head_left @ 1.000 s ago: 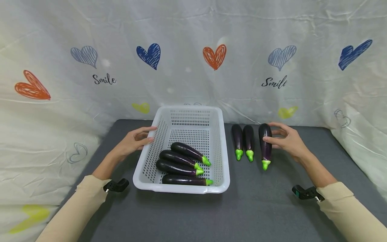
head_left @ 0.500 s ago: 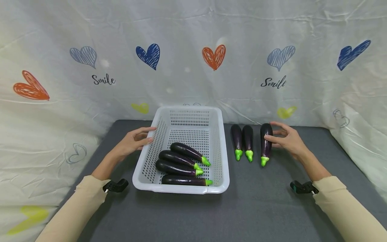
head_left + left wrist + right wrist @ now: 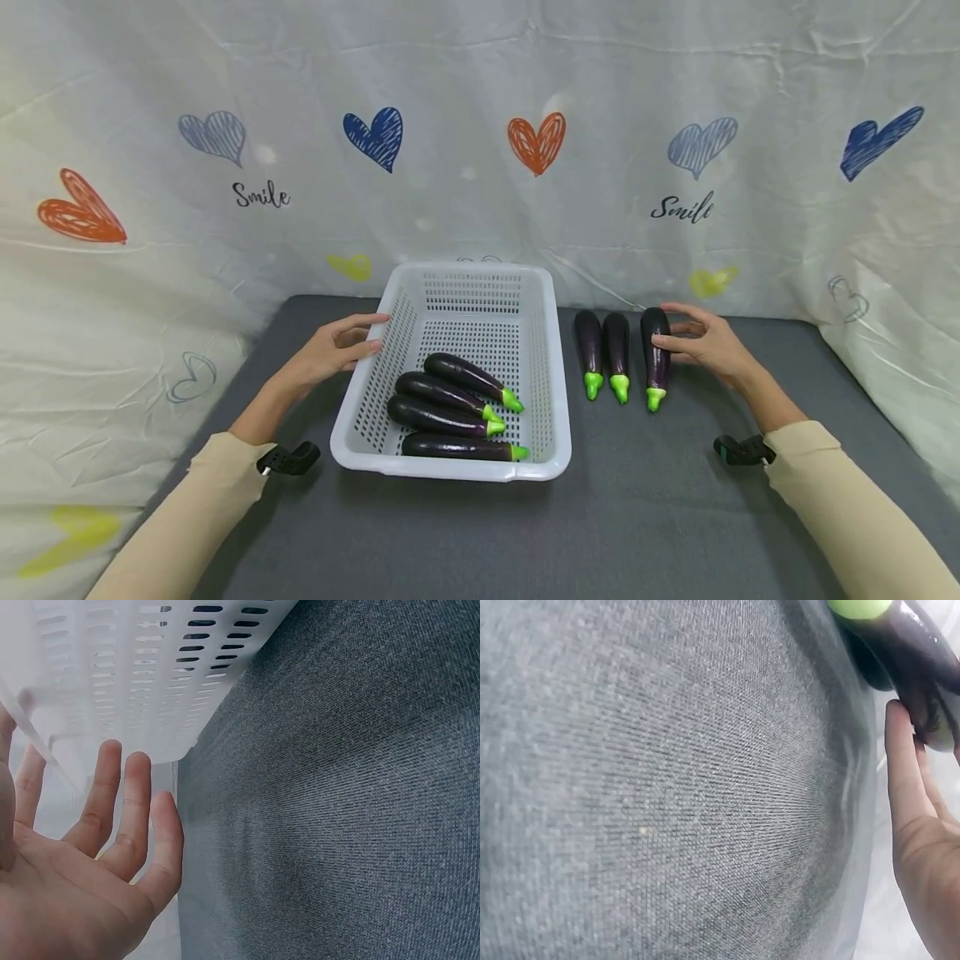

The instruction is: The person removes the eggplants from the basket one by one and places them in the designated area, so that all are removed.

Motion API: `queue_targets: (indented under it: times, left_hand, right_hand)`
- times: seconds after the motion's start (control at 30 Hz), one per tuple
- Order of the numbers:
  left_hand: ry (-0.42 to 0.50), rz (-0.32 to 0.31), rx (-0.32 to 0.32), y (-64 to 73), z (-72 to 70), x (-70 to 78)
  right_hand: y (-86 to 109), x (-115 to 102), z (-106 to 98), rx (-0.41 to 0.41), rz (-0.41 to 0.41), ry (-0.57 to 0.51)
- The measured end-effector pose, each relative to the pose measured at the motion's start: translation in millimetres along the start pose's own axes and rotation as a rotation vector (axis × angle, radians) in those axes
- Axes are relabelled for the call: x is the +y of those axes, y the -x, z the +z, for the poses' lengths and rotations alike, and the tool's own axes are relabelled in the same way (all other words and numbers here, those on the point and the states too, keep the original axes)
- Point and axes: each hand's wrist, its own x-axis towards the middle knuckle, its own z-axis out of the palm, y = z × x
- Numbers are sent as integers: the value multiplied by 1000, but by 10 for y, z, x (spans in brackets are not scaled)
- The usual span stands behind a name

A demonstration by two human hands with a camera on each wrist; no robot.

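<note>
At the left rim of a white perforated plastic basket (image 3: 560, 375), my left hand (image 3: 326, 354) touches the edge with thumb and index finger. Its other fingers (image 3: 136, 802) spread loosely beside the outer wall in the left wrist view. Several dark purple eggplants (image 3: 442, 417) with green caps lie inside the basket. To the right, my right hand (image 3: 712, 343) holds an eggplant (image 3: 656, 367) between thumb and fingers, cap towards me. Only part of that eggplant (image 3: 907, 645) shows in the right wrist view. Two more eggplants (image 3: 589, 346) lie side by side between it and the basket.
A dark grey cloth (image 3: 600, 533) covers the table. Behind it hangs a pale curtain (image 3: 457, 192) printed with hearts, which meets the table's back edge and runs along both sides.
The held eggplant shifts slightly right, then back left, and its cap end moves a little away from me. The right forearm swings inward. My left hand and the basket stay put.
</note>
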Motion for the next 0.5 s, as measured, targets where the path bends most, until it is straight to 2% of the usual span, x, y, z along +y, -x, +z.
queue_targets:
  times: [0.5]
  left_hand:
    - [42, 0, -11, -8, -1, -11]
  right_hand:
    - [-106, 106, -7, 3, 29, 1]
